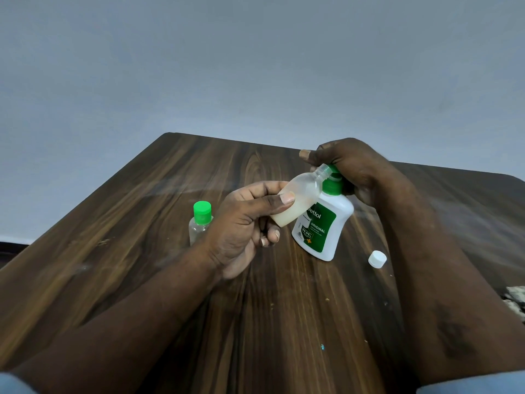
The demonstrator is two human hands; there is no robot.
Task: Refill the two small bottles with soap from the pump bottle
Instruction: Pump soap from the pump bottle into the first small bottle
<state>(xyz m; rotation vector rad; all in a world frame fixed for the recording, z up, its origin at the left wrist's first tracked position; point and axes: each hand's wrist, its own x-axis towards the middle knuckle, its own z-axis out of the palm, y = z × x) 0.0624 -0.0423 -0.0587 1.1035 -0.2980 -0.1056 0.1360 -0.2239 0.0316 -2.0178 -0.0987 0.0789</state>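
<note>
My left hand [250,223] grips a small frosted bottle [301,199], uncapped and tilted, its open neck right at the green pump nozzle. A little pale soap lies in its lower end. The white pump bottle [322,231] with a green label stands on the table. My right hand [349,166] sits on top of its green pump head, fingers curled over it. A second small clear bottle [200,223] with a green cap stands upright to the left, partly hidden by my left hand. A white cap [377,259] lies on the table at the right.
The dark wooden table [142,251] fills the lower view, its far edge against a plain grey wall. Something crumpled and pale [515,300] shows at the right edge.
</note>
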